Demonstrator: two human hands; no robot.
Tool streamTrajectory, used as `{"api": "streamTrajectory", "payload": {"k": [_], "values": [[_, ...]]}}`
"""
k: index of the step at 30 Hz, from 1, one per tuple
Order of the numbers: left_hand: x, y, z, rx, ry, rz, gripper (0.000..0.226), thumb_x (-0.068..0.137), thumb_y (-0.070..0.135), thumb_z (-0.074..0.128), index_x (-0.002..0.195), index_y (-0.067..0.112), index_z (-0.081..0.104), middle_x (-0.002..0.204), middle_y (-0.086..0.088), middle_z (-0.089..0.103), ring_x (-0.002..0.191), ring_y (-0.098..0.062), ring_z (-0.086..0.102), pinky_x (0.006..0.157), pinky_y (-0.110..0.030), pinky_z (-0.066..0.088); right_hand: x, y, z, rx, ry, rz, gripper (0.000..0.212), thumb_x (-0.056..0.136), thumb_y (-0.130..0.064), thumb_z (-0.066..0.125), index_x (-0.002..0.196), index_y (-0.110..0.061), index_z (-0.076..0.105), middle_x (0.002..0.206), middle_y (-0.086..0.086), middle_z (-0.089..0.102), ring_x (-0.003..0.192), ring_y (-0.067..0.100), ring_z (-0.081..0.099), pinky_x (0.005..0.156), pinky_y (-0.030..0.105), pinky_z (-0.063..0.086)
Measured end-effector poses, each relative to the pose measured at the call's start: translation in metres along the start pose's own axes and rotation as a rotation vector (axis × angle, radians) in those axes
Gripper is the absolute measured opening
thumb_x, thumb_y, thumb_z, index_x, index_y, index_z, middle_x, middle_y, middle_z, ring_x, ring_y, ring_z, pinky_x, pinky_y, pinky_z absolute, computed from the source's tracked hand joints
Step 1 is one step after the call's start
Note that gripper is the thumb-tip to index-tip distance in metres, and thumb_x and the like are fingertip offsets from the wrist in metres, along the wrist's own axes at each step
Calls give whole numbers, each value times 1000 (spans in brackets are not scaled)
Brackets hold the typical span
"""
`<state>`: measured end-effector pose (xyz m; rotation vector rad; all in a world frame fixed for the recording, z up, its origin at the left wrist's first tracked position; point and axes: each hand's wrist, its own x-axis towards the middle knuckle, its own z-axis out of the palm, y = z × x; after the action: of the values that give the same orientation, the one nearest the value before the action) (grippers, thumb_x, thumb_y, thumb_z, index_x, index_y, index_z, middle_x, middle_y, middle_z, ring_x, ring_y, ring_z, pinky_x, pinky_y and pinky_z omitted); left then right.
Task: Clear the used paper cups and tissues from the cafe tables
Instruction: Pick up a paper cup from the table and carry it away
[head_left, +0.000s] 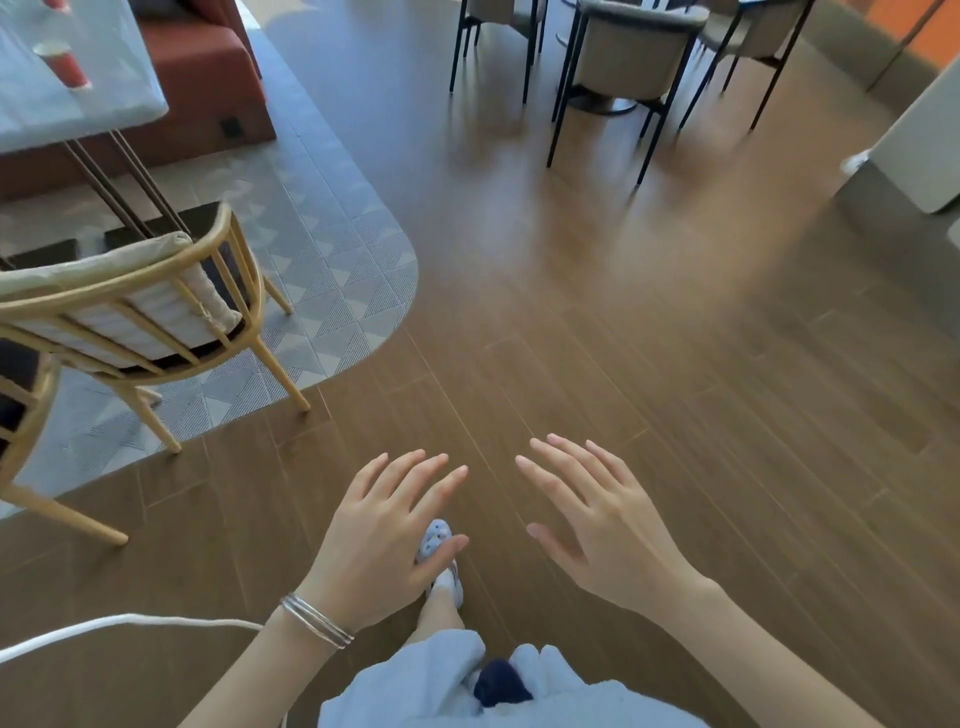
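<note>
Looked down on a wood-plank floor (623, 322), with a wooden chair (156, 291) standing between the hands and the table (114, 109) at upper left, before a rust-red sofa (208, 73). Held left hand (384, 530) and right hand (597, 525) apart above the floor, each grip wide, fingers straight and spread, touching nothing. Saw a red paper cup (65, 65) well away on the table, rim toward upper left, long axis leaning; could not tell whether upright.
</note>
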<state>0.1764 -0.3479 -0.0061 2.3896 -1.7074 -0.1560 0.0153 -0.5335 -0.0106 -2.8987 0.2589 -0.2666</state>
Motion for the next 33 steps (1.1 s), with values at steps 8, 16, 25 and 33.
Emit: {"api": "streamTrajectory", "payload": {"k": [8,16,25,33], "values": [[119,-104,-41,7,95,-18,57,87,55,40,132,23,50,132,1,55,125,-20,48,104,-45,37,153,42,-11,-22,-3,-32,52,91,-45,46,138,-23,40,143,-2,42,136,15,31,106,43,34],[195,-187,-63,22,146,-91,56,88,54,41,132,21,51,131,-1,55,125,-21,47,103,-45,38,279,75,-2,18,63,-119,49,91,-41,48,135,-21,44,141,0,44,135,17,33,107,45,34],[287,-254,-38,25,68,-183,55,87,55,42,132,24,50,131,2,56,124,-19,48,105,-43,35,399,153,35,-2,-61,-246,50,88,-41,47,133,-20,47,139,1,48,132,20,39,103,46,38],[414,-322,-72,10,179,-381,56,87,55,39,131,23,51,129,-1,57,123,-22,49,101,-48,40,566,232,21,1,-41,-333,53,85,-37,53,134,-20,45,140,0,46,132,20,39,107,44,34]]}}
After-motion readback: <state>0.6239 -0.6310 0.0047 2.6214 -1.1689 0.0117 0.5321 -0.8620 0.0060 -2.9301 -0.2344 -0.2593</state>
